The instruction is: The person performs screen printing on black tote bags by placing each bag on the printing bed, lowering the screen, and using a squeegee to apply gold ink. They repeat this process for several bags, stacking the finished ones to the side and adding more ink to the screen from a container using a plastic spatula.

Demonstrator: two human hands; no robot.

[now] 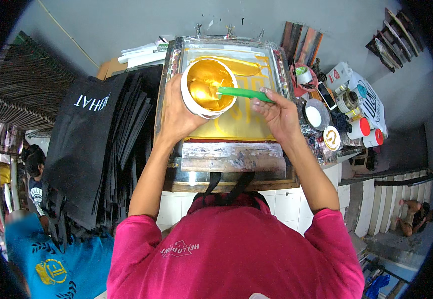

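My left hand (pixel 177 113) is wrapped round the side of a white tub (pixel 201 111), which is tilted so its thick gold ink (pixel 206 79) shows. In my right hand (pixel 282 118) is a green-handled spatula (pixel 246 93), gripped between thumb and fingers. Its blade end reaches into the tub and is partly hidden by the ink. Below the tub lies a screen-printing frame (pixel 282 74). A pool of gold ink (pixel 249 68) spreads across the far part of its mesh. Along the frame's near end rests a wide wooden squeegee (pixel 234 162).
Black fabric bags (pixel 84 149) are stacked at the left. On the right are a phone (pixel 326 95), a gold-smeared white lid (pixel 331 138), red-lidded jars (pixel 359 128) and a pink bucket (pixel 310 84). One person (pixel 52 239) is at lower left; another (pixel 413 217) crouches far right.
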